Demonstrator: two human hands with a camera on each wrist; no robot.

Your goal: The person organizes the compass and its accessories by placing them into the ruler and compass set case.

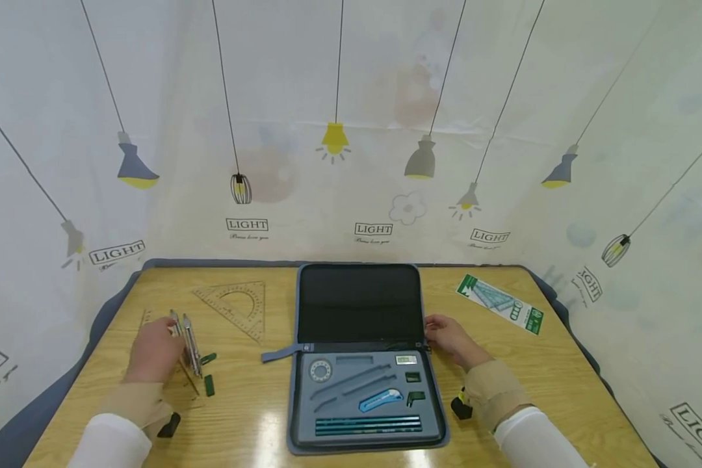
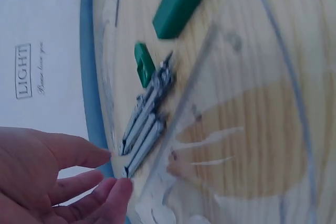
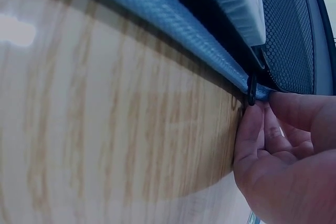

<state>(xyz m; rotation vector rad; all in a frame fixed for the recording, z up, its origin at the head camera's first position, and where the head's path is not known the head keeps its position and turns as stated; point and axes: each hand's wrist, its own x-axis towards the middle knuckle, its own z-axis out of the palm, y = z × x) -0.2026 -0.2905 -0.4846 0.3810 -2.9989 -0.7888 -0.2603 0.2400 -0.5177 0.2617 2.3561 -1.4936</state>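
My left hand (image 1: 154,351) is over the table's left side, beside two silver compasses (image 1: 192,344). In the left wrist view, the fingertips lie at the end of the compasses (image 2: 142,135), thumb and fingers apart; whether they touch cannot be told. Near them are a green clip-like piece (image 1: 208,359) and a green block (image 1: 209,385). My right hand (image 1: 449,338) pinches the blue fabric edge of an unzipped stationery case (image 1: 293,416) at its hinge, next to a black zipper pull (image 3: 252,88). Inside the case's grey tray sit a blue utility knife (image 1: 380,400) and several dark green pencils (image 1: 368,426).
A clear set square (image 1: 256,305) lies behind the compasses, and a clear ruler (image 1: 187,377) lies partly under the left hand. At the back right is a green-and-white packet (image 1: 499,303). The tray also holds an eraser (image 1: 406,359), a sharpener (image 1: 413,377) and a round white piece (image 1: 320,371).
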